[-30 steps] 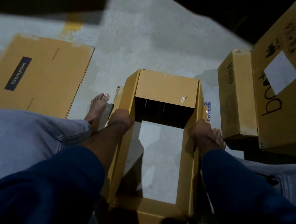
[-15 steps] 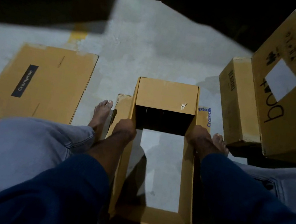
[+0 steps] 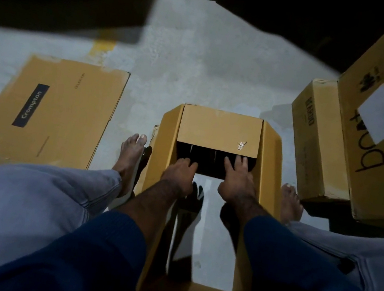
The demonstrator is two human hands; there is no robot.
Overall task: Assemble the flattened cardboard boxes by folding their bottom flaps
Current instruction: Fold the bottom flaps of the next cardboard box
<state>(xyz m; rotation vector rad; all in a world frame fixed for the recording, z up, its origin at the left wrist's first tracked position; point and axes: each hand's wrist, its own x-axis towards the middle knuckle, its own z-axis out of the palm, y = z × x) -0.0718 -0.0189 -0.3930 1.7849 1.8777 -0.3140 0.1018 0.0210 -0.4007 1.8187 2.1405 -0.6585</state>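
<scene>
**Hands inside the open box**

Fingers of both hands are being spread loosely inside the open cardboard box [image 3: 218,134], nothing grasped. The left hand [image 3: 179,175] and right hand [image 3: 236,177] are being rested just below its folded far flap [image 3: 219,130]. A flattened box [image 3: 51,108] is lying well left of it.

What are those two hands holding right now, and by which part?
Nothing is clearly gripped. The left hand and right hand reach into the open box, fingers spread near the far flap edge.
</scene>
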